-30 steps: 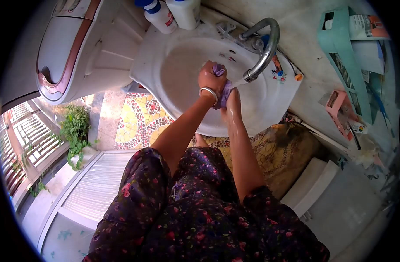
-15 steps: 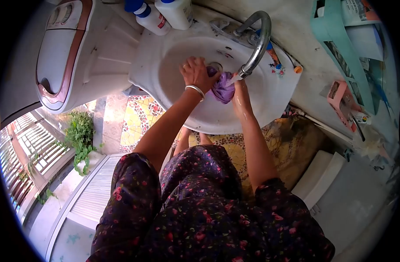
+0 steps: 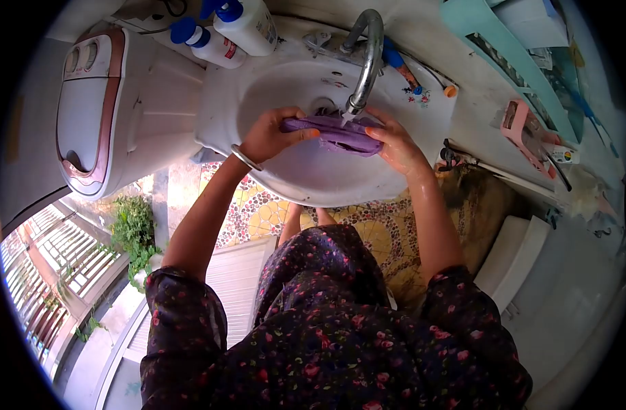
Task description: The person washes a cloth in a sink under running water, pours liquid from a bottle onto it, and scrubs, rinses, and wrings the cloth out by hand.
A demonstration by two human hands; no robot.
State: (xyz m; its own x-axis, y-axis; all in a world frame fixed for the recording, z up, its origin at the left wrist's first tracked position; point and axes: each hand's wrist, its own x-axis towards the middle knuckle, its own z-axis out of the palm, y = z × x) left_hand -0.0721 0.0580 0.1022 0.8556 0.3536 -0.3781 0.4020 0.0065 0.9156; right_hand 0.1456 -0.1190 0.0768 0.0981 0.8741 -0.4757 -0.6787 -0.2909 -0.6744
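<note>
A wet purple cloth [image 3: 340, 134] is stretched sideways over the white sink [image 3: 313, 181], beneath the running faucet [image 3: 369, 65]. Its left end is pinched by my left hand [image 3: 275, 133], thumb on the near side. At the other end, my right hand [image 3: 393, 142] grips the cloth with thumb and fingers. Water from the spout falls onto the middle of the cloth. Behind it, the drain at the bottom of the bowl is partly hidden. What kind of cloth item it is, I cannot make out.
Two white bottles with blue tops, one a pump bottle [image 3: 248, 27], stand at the sink's back left. A blue-and-orange tube [image 3: 401, 65] lies on the back right rim. To the left is a washing machine [image 3: 87, 116]; on the right hang a teal rack [image 3: 511, 65] and a pink holder [image 3: 528, 133].
The purple cloth was bunched up in the bowl between both hands. Now my hands have moved apart and it is spread out between them under the water.
</note>
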